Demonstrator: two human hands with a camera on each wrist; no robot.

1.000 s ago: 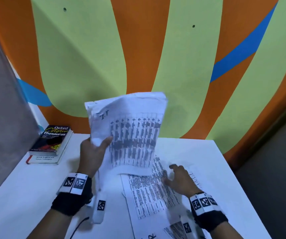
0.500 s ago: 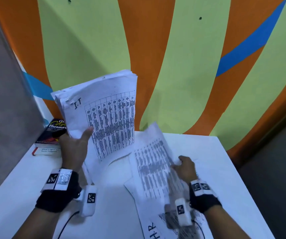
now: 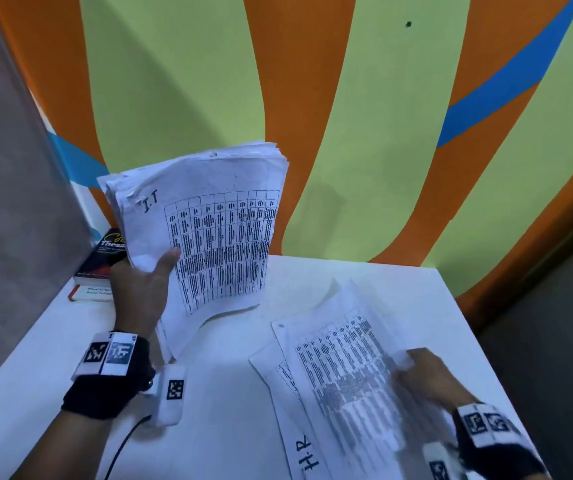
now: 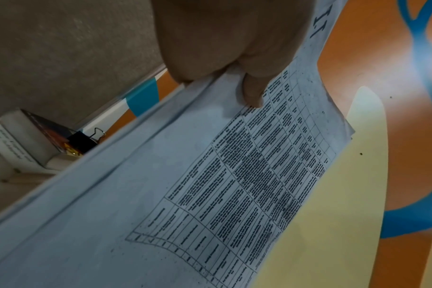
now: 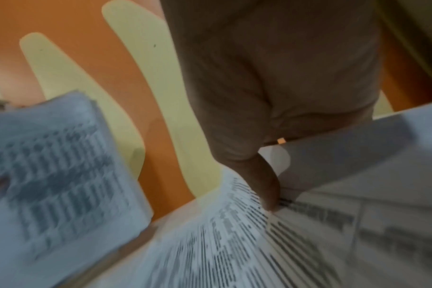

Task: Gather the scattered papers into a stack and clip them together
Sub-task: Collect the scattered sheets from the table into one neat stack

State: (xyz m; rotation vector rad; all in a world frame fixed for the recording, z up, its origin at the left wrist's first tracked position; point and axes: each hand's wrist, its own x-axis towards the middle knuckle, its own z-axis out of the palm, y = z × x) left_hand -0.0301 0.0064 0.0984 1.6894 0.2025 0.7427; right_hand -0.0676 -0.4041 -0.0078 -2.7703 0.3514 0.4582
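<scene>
The left hand (image 3: 139, 292) holds a thick stack of papers (image 3: 209, 230) upright above the left part of the white counter (image 3: 229, 410), thumb across the front sheet and the other fingers hidden behind it. The top sheet carries a printed table and a handwritten "I.T" in its upper corner, and the lower edge of the stack curls toward the counter. The right hand (image 3: 427, 379) pinches the near-right edge of a loose sheet (image 3: 344, 372) and lifts it off the counter — its fingers are curled round the paper, thumb on top, though motion blurs the detail. Under that sheet lie more papers, the lowest one marked "H.R" (image 3: 307, 457) near the front edge. A black binder clip (image 4: 83, 141) sits beside the books (image 3: 103, 261) stacked at the back-left corner, well apart from both hands. Behind the counter stands a wall painted orange, green and blue.
</scene>
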